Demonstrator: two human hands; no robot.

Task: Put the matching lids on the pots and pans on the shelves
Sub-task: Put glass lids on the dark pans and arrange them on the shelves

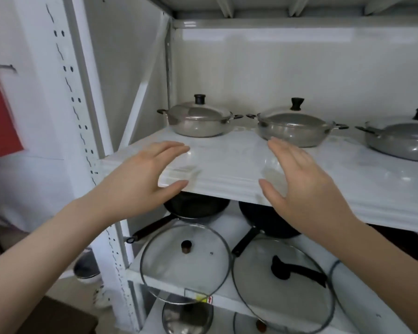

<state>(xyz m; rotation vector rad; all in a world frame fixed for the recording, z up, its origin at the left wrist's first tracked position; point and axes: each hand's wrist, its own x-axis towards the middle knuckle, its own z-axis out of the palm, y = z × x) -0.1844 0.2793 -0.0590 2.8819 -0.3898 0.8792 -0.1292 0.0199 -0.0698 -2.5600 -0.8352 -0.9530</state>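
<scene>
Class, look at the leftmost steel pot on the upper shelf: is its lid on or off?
On. The leftmost steel pot wears a domed metal lid with a black knob, sitting level on its rim.

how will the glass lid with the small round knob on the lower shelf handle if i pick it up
The glass lid is probably rigid and fairly heavy for its size, being glass with a metal rim. It looks smooth, so likely slippery except at its knob. It overhangs the shelf edge, so a nudge might tip it off, and glass could break.
</scene>
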